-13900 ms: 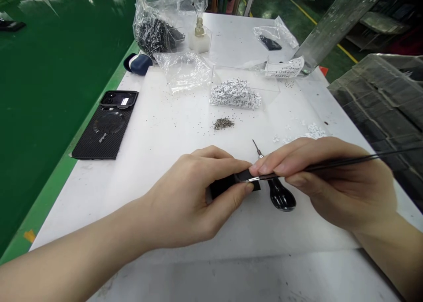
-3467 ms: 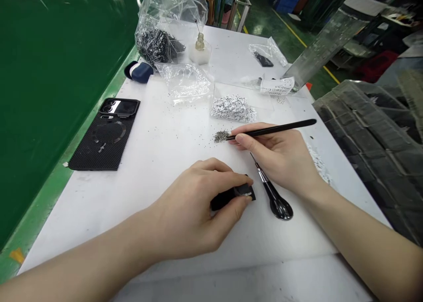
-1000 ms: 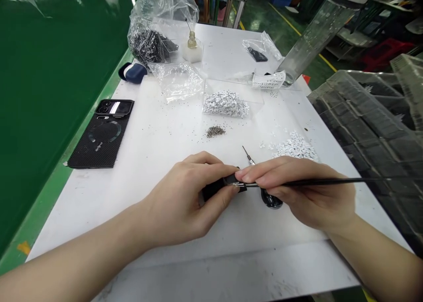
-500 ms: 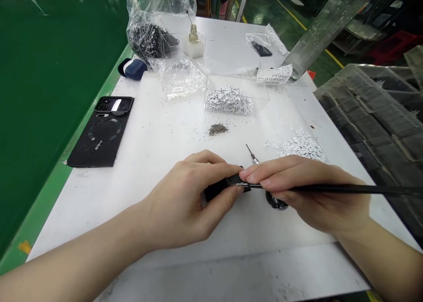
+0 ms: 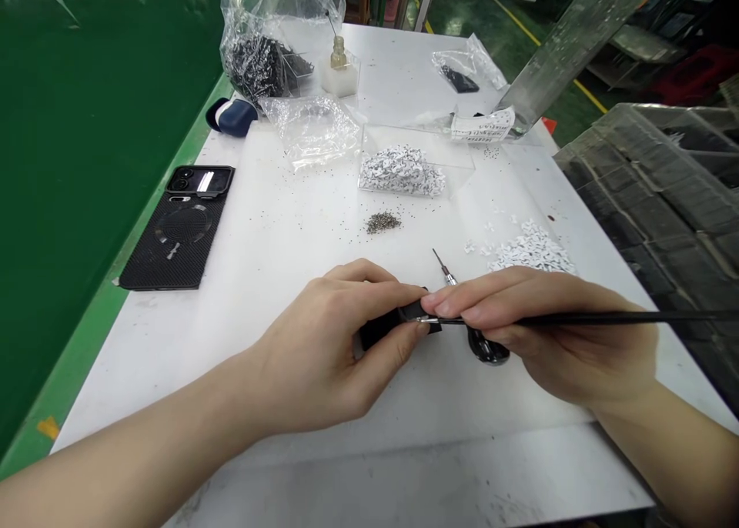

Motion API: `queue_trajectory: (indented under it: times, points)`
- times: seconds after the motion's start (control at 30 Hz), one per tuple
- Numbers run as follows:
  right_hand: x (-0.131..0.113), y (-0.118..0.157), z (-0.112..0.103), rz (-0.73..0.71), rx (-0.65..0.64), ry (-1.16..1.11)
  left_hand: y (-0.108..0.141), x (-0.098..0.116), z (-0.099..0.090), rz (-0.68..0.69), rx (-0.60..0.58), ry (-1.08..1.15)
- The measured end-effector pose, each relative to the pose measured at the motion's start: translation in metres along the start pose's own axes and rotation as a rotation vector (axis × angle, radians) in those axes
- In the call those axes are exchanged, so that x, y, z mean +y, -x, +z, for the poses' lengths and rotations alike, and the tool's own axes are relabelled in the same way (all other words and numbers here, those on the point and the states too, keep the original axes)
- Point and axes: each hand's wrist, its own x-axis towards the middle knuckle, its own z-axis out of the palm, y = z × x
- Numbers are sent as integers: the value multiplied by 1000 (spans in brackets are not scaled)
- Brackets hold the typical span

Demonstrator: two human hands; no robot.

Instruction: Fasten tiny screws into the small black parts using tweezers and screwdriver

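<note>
Head view: left hand (image 5: 323, 343), grip clamped on black rectangular block (image 5: 378, 329), near middle of white bench (image 5: 323, 489); right hand (image 5: 571, 339), grip clamped on slim black silver-tipped tweezers (image 5: 606, 318), tips at block's right end.

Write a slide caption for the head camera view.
Left hand grips a black part, right hand holds tweezers at it; a screwdriver lies nearby.

A yellow line (image 5: 511, 15) crosses the green floor (image 5: 462, 12).
</note>
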Motion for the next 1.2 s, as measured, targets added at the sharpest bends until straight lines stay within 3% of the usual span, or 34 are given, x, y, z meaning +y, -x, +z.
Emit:
queue_trajectory:
  times: [0.73,1.03,1.2]
  points:
    - [-3,-6,-2,102,-2,-23,0,0,-1,25,-31,-39]
    - [-1,-6,-7,76,-45,-24,-1,0,-1,-2,-22,-31]
    - [9,-12,-2,35,7,-110,-4,-2,-3,-14,-32,-46]
